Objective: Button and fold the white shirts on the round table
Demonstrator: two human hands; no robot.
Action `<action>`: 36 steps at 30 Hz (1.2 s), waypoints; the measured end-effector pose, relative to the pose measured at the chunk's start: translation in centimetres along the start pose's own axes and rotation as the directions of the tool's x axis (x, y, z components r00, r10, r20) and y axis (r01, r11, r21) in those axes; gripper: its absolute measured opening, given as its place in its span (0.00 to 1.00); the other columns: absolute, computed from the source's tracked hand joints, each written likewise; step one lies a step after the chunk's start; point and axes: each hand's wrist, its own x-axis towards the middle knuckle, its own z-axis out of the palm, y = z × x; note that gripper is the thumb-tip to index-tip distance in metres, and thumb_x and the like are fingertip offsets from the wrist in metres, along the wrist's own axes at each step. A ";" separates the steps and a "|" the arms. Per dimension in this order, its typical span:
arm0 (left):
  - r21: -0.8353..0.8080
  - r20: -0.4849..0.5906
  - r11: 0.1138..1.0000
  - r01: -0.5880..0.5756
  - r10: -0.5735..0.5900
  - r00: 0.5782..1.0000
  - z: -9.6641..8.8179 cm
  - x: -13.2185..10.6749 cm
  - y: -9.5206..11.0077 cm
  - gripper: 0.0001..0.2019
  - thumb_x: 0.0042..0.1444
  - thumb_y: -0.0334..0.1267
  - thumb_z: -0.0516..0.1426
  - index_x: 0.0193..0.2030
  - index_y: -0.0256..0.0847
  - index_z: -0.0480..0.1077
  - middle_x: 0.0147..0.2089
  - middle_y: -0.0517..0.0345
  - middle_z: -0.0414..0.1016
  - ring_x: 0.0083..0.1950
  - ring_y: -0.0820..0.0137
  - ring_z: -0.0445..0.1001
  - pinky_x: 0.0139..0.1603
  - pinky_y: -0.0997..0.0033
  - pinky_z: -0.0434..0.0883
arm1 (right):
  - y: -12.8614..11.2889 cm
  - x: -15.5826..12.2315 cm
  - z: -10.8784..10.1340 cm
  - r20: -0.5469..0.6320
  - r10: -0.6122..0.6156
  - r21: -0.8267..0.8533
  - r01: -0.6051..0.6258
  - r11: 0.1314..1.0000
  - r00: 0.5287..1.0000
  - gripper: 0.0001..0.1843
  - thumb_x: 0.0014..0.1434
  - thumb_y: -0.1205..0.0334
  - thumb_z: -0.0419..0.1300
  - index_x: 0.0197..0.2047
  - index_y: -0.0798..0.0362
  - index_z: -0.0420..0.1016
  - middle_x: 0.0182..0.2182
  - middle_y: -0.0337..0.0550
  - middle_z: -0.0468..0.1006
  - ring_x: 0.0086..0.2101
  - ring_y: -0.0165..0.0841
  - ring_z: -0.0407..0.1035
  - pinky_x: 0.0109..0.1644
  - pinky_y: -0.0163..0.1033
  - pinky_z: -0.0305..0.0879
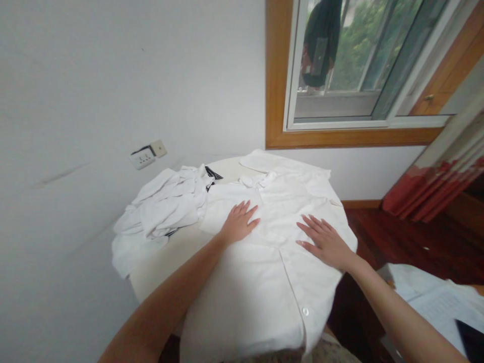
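A white button-front shirt (pixel 249 277) is spread over the round table (pixel 162 259), its lower part draping over the near edge. Its collar (pixel 260 180) points toward the wall, and one button shows low on the placket. My left hand (pixel 240 223) lies palm down on the shirt's left side, fingers spread. On the right side of the shirt rests my right hand (pixel 321 241), also flat with fingers apart. Neither hand grips the cloth. Left of my left hand sits a crumpled heap of white clothes (pixel 170 201), with a black striped piece (pixel 214 173) poking out behind it.
Behind the table is a white wall with a power socket (pixel 143 157). A wood-framed window (pixel 278 75) is at upper right, beside a red and white curtain (pixel 427 181). Papers (pixel 438 302) and a dark flat object (pixel 471 338) lie at lower right.
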 end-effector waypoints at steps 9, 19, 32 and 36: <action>0.082 0.042 0.985 0.151 -0.155 0.987 -0.6 -2.1 -4.5 0.28 0.63 0.56 0.44 0.68 0.53 0.54 0.72 0.55 0.50 0.72 0.57 0.49 0.69 0.47 0.48 | 0.8 -0.9 -0.2 -0.021 0.086 0.015 -0.086 0.996 0.996 0.30 0.64 0.42 0.47 0.67 0.40 0.57 0.68 0.42 0.53 0.66 0.41 0.46 0.67 0.57 0.43; 0.160 -0.072 0.958 0.239 -0.230 0.970 -0.3 -1.8 -7.0 0.28 0.64 0.53 0.42 0.67 0.43 0.59 0.69 0.47 0.56 0.70 0.53 0.54 0.68 0.51 0.53 | -1.3 2.9 -2.9 -0.045 0.079 -0.008 -0.080 0.997 0.996 0.26 0.62 0.50 0.53 0.62 0.49 0.66 0.63 0.51 0.62 0.63 0.47 0.55 0.64 0.58 0.51; 0.185 -0.077 0.960 0.209 -0.197 0.977 -0.1 -2.2 -7.3 0.28 0.65 0.52 0.41 0.67 0.42 0.58 0.69 0.45 0.57 0.69 0.53 0.55 0.68 0.50 0.54 | -11.1 14.6 4.0 0.033 -0.300 0.058 0.298 0.953 0.953 0.33 0.66 0.43 0.45 0.68 0.50 0.56 0.68 0.52 0.50 0.66 0.46 0.45 0.67 0.56 0.43; 0.176 -0.057 0.962 0.210 -0.203 0.977 -0.3 -2.2 -7.2 0.29 0.65 0.52 0.42 0.68 0.43 0.57 0.69 0.45 0.56 0.70 0.53 0.54 0.68 0.50 0.54 | -9.8 13.1 3.2 0.060 -0.408 0.103 0.401 0.910 0.911 0.31 0.65 0.40 0.46 0.68 0.39 0.55 0.69 0.46 0.46 0.67 0.47 0.41 0.67 0.61 0.37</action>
